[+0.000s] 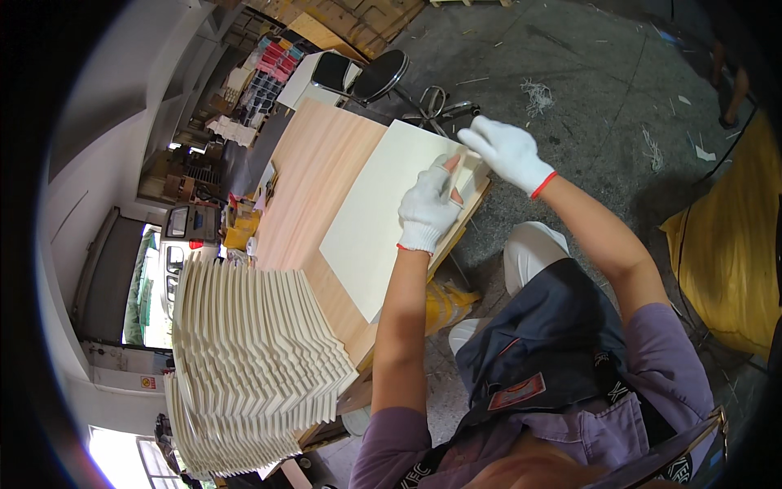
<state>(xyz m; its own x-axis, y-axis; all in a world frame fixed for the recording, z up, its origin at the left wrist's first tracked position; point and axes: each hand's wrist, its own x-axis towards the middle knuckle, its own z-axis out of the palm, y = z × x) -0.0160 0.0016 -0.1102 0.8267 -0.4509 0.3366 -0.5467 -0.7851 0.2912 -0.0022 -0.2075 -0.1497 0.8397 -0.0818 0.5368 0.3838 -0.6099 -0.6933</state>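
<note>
A large cream sheet of card (383, 204) lies on the wood-grain tabletop (314, 171), with a narrow raised strip (467, 177) along its near right edge. My left hand (429, 204), in a white glove with bare thumb and fingertip showing, rests on the card beside that strip, thumb and finger apart. Just beyond the strip, near the card's far right corner, my right hand (507, 155) is raised in a white glove with a red cuff. Its fingers are stretched out, and nothing shows in them. Whether its fingertips touch the card, I cannot tell.
A tall stack of folded cream card pieces (252, 350) stands at the table's left end. Black round stools (381, 75) are beyond the far end. A yellow sheet-covered bulk (725, 244) stands at right. White strip scraps (538, 96) litter the floor, and another person's legs (733, 94) show far right.
</note>
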